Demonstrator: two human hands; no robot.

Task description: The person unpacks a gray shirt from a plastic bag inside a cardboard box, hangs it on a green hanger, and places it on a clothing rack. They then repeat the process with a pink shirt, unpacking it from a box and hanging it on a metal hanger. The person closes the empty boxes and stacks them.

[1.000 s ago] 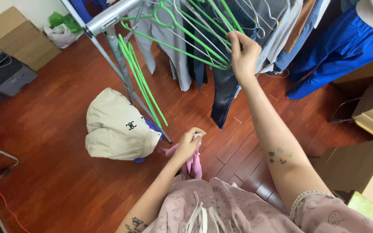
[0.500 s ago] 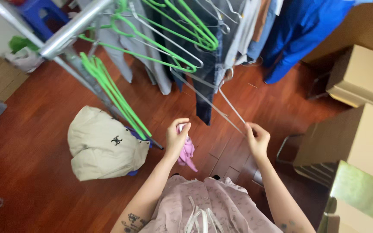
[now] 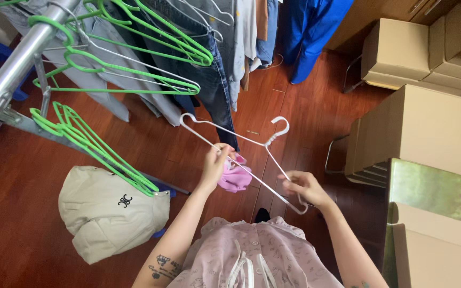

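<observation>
My left hand (image 3: 215, 163) grips a small pink garment (image 3: 235, 175) and touches the lower bar of a white wire hanger (image 3: 225, 140). My right hand (image 3: 303, 188) holds that hanger by its right corner, below the hook (image 3: 278, 126). The hanger lies tilted in front of me, over the wooden floor (image 3: 305, 112). The pink garment hangs bunched under the bar, partly hidden by my fingers.
A metal clothes rack (image 3: 12, 80) with green hangers (image 3: 134, 80) and hanging jeans (image 3: 209, 69) stands at upper left. A beige bag (image 3: 108, 213) lies on the floor at left. Cardboard boxes (image 3: 428, 122) are stacked at right. A blue garment (image 3: 310, 32) hangs at the top.
My right hand came down from the rack with the white hanger and brought it in front of me. My left hand lifted the pink garment up to the hanger's bar.
</observation>
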